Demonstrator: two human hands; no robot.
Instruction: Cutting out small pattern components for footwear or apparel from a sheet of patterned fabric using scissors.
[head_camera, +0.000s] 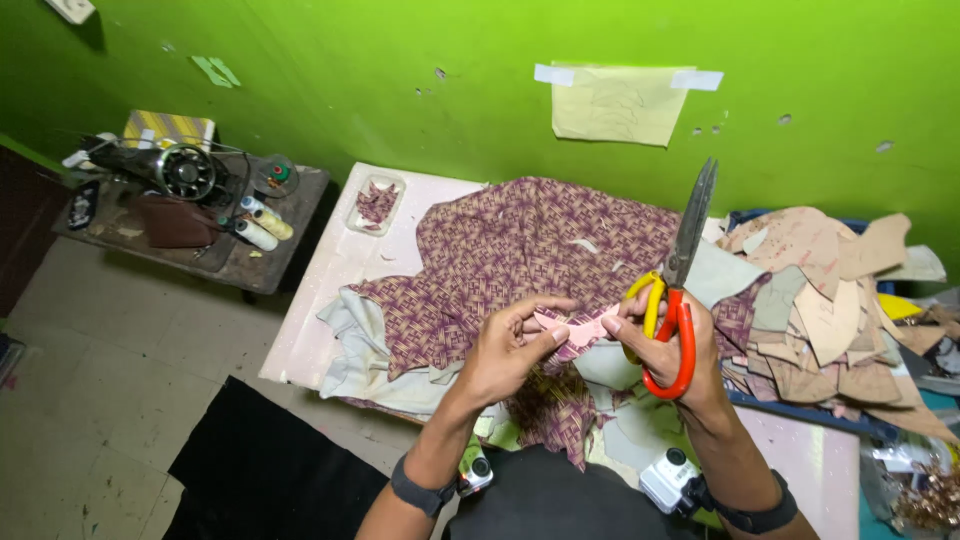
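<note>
A pale pink worktop (330, 290) stands against the green wall. On it lie a spread of purple patterned fabric (510, 250), folded whitish cloth (355, 340) under its near left edge, a small clear tray of fabric scraps (375, 203) near the far left corner, and a heap of tan cardboard pattern pieces (830, 300) at the right.

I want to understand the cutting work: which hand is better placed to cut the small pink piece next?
Probably the right hand: it already holds the scissors, blades up. The left hand only pinches the pink piece.
</note>
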